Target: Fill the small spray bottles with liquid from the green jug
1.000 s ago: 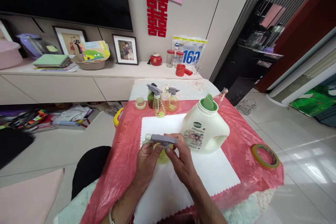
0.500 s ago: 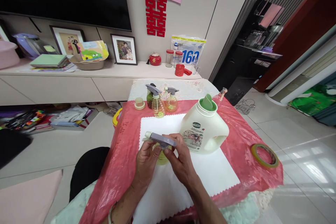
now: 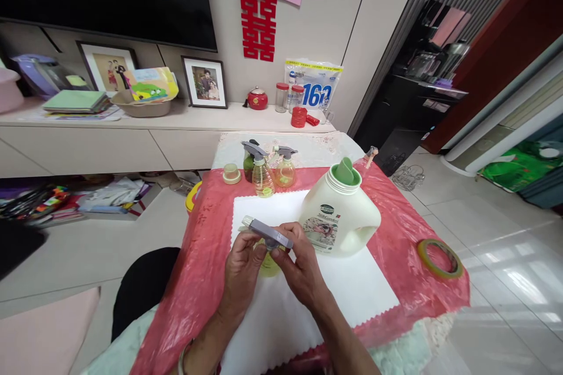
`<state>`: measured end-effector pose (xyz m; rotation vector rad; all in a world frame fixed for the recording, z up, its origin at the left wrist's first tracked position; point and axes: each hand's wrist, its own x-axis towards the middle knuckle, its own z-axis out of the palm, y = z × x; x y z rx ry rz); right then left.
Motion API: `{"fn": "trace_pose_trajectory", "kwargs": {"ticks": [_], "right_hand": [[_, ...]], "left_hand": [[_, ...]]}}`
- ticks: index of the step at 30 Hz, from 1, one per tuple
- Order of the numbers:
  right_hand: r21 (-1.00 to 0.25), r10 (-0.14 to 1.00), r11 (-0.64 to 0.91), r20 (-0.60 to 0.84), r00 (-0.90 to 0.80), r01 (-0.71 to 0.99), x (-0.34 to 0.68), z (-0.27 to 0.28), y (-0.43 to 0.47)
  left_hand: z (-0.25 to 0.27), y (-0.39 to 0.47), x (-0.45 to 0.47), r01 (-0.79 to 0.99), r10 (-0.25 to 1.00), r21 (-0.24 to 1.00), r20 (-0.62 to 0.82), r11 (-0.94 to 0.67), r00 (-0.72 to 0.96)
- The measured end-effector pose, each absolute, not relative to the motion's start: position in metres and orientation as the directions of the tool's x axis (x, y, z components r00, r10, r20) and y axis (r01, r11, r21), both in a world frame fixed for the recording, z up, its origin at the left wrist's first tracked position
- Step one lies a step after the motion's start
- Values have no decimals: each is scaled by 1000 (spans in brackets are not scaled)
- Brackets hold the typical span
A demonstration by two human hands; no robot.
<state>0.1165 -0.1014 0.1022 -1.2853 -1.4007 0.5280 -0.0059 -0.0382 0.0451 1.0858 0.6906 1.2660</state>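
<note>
A spray bottle (image 3: 270,268) with a yellowish body and a grey trigger head stands over the white cloth (image 3: 347,296), between my two hands. My left hand (image 3: 241,261) is closed around the left side of its neck, thumb toward me. From the other side my right hand (image 3: 302,263) grips just under the grey head, fingers curled. The head's pale nozzle points to the left. Right of my hands is a big cream jug (image 3: 321,225) with its green spout (image 3: 345,172) uncovered. My fingers hide the bottle's neck.
Behind the cloth stand two clear spray bottles (image 3: 263,180) with grey heads, a dark green bottle (image 3: 248,167) and a pale green cap (image 3: 231,173). A tape roll (image 3: 440,258) lies on the red plastic cover (image 3: 193,287) at the right.
The spray head has turned slightly, its nozzle end now a little higher in view. Both hands keep their hold. The whole view has shifted slightly.
</note>
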Motion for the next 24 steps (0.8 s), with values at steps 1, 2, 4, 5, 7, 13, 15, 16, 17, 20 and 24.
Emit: {"fn": "trace_pose_trajectory", "kwargs": {"ticks": [1,2,4,5,7,13,15,16,17,20,24], "right_hand": [[-864,894,307,405,190,399,117,103,-101],[-862,894,306,406,188,404,118,102,-101],[-852,879,314,427,210,419,116,98,-100],[-845,867,320,443,227,428,114,96,-99],[-832,840,330,475,263,446,110,91,-99],[-820,859,326,464,214,470,111,98,-98],[-813,866,332,464,187,478,113,102,-98],[-807,861,337,472,187,484,113,102,-97],[-800,852,343,485,195,491,112,100,-97],[-778,811,359,533,241,515,106,92,-96],[-761,772,372,572,278,532,97,87,-100]], "left_hand": [[46,-38,-5,-383,969,922,145,-59,201],[47,-39,-5,-370,971,927,142,-63,190],[50,-40,-4,-346,974,936,133,-63,181],[52,-40,-4,-336,975,940,133,-66,180],[56,-41,-4,-324,974,942,146,-84,173],[58,-39,-4,-315,970,941,180,-122,161],[56,-39,-4,-346,970,934,164,-93,181],[54,-38,-4,-364,970,928,151,-74,190],[53,-38,-4,-381,971,923,135,-51,198],[52,-39,-5,-417,977,909,75,16,201],[58,-42,-10,-409,974,910,25,72,227]]}}
